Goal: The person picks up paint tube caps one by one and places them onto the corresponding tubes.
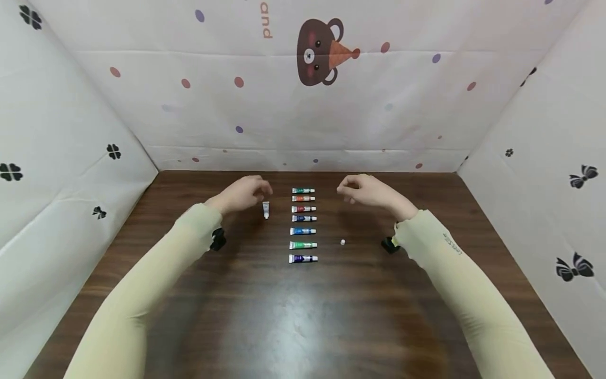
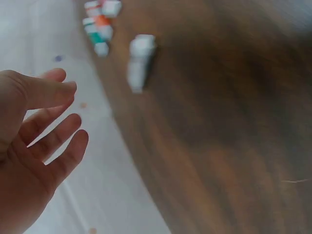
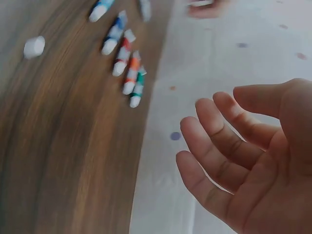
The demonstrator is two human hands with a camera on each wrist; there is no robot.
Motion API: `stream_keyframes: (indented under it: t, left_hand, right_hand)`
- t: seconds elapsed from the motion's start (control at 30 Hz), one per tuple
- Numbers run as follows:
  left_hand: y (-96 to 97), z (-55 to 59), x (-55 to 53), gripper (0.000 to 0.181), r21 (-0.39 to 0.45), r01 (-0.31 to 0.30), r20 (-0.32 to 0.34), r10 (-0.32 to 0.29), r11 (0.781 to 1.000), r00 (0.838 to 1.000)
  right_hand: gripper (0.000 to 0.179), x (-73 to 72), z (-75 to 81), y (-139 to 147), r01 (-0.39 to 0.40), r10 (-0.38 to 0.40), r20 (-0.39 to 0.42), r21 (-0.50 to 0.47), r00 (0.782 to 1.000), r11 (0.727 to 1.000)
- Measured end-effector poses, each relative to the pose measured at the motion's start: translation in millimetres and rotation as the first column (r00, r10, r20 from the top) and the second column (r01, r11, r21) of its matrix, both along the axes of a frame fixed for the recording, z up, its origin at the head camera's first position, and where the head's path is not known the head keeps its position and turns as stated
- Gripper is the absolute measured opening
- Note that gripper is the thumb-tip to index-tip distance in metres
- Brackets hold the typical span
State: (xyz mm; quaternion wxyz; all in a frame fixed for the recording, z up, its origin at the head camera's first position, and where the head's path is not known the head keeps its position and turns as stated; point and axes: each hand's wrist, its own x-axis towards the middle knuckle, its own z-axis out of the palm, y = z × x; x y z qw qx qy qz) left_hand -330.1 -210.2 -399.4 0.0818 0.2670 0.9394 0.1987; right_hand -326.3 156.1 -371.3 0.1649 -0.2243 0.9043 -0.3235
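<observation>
My left hand hovers just above and left of a small white paint tube, with nothing between its loosely bent fingers. On the other side, my right hand is held above the table, its relaxed fingers empty too. Between the hands several small paint tubes lie in a column, from a dark green tube at the back, through orange and red tubes, to a purple tube at the front. A small white cap lies right of the column.
A brown wooden table carries everything. Behind it stands a white patterned sheet with a bear print, and similar white sheets rise at the left and right sides.
</observation>
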Motion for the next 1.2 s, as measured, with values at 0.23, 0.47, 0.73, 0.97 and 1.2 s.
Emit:
stream_keyframes:
  t: [0.23,0.47,0.73,0.97,1.2]
  left_hand:
    - [-0.5,-28.9,1.4,0.041,-0.081,0.047,-0.016,-0.048,0.996,0.999]
    - [-8.0,-42.2,-0.2,0.036,-0.106,0.073,-0.012,-0.075,0.992,0.997]
    - [-10.6,-50.2,-0.8,0.026,-0.109,0.069,-0.016,-0.071,0.992,0.997]
    - [-12.6,-52.8,-0.7,0.013,-0.120,0.051,-0.054,-0.058,0.992,0.997]
    - [-14.5,-49.0,-1.4,0.006,-0.134,0.038,-0.057,-0.046,0.990,0.997]
  right_hand:
    - [0.022,19.6,-20.2,21.1,-0.036,0.037,-0.032,0.022,0.999,0.999]
    - [0.010,35.5,-45.1,18.6,-0.100,0.101,-0.035,0.034,0.994,0.994]
    - [0.013,45.3,-58.9,18.9,-0.145,0.145,-0.012,0.017,0.989,0.989]
    - [0.018,48.3,-67.8,20.2,-0.143,0.143,0.017,0.011,0.990,0.990]
    - [0.018,48.5,-72.1,20.5,-0.151,0.151,0.014,0.010,0.988,0.989]
